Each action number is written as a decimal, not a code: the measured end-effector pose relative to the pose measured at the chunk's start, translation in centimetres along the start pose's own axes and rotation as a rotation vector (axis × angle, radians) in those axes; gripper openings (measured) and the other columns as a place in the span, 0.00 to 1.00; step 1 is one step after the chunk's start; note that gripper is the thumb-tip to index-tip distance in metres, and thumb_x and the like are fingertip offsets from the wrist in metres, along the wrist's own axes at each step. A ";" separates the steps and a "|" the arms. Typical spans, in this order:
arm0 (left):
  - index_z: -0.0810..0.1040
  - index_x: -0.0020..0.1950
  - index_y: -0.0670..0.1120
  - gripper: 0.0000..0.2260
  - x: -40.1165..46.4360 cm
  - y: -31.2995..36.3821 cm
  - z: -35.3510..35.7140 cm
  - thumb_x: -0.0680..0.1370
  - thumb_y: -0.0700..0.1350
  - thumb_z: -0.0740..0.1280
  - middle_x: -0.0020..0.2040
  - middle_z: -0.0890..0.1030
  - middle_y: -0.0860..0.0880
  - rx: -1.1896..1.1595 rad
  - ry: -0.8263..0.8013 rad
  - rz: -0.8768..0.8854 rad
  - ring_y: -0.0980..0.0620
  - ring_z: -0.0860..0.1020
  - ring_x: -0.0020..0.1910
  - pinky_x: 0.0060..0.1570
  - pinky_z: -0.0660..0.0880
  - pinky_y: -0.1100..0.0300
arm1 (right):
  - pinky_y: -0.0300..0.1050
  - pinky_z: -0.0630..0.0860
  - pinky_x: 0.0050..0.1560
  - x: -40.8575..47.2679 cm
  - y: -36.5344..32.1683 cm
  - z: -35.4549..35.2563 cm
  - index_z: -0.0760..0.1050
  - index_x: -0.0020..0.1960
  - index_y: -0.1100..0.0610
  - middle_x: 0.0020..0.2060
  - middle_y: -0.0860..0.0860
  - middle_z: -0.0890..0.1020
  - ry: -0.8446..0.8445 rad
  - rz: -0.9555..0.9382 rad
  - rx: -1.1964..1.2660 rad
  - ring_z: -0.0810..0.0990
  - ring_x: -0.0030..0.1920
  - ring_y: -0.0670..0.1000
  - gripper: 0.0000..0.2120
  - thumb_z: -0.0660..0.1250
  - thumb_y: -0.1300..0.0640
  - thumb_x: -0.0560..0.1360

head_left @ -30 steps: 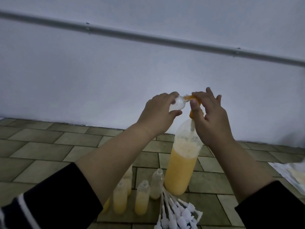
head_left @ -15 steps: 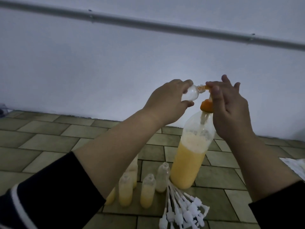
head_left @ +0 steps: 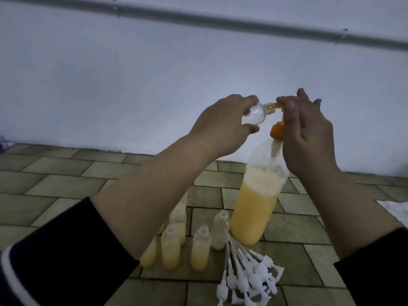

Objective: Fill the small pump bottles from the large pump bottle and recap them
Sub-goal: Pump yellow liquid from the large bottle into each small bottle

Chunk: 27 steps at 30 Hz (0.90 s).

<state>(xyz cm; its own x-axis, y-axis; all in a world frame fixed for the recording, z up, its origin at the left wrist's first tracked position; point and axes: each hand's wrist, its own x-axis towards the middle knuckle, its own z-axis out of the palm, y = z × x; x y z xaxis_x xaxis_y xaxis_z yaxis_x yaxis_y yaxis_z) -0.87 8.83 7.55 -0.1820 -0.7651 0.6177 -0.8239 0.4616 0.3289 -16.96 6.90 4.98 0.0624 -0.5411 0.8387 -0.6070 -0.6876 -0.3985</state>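
The left hand (head_left: 223, 127) is gripping a small clear plastic bottle (head_left: 100, 114) tipped on its side, fingers and thumb curled round its body, with the bottle's open neck pointing at the spout of the orange pump head (head_left: 277, 131). That pump head is sitting on top of the tall translucent plastic bottle of yellow-orange liquid (head_left: 256, 208), the landmark here, which is standing on the tiled floor (head_left: 66, 186). The right hand (head_left: 309, 138) is closing over the pump from the landmark's right side, thumb and forefinger pinching the amber spout where it is meeting the small bottle's neck; the other fingers are lying loosely curved.

Judging from this, the person is pumping liquid into the held bottle, which is looking nearly empty. To do it well, the neck should be staying seated right over the spout tip and the strokes should be going slow and full, since foam is sitting on the liquid in the large bottle. The large bottle seems unsupported and leaning a little, so pressing straight down matters.

Just left of the landmark's base, several small open bottles (head_left: 199, 250) are standing partly filled with yellow liquid. In front of its base a bunch of white pump caps with dip tubes (head_left: 247, 281) is lying fanned out, waiting for recapping.
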 end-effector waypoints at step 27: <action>0.71 0.64 0.51 0.17 -2.3 -1.2 1.4 0.76 0.47 0.68 0.56 0.76 0.54 -0.422 -0.041 -0.250 0.57 0.74 0.47 0.43 0.68 0.72 | 0.27 0.43 0.69 -0.9 0.2 0.5 0.72 0.65 0.57 0.65 0.52 0.75 0.006 0.003 -0.045 0.61 0.73 0.48 0.23 0.47 0.48 0.82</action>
<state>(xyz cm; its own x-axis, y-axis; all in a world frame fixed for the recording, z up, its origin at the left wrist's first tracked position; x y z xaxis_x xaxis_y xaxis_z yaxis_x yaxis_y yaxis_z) -0.21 9.46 4.74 -0.0339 -0.8888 0.4570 -0.5569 0.3965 0.7298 -16.77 7.01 3.91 0.0565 -0.5400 0.8398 -0.6425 -0.6634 -0.3834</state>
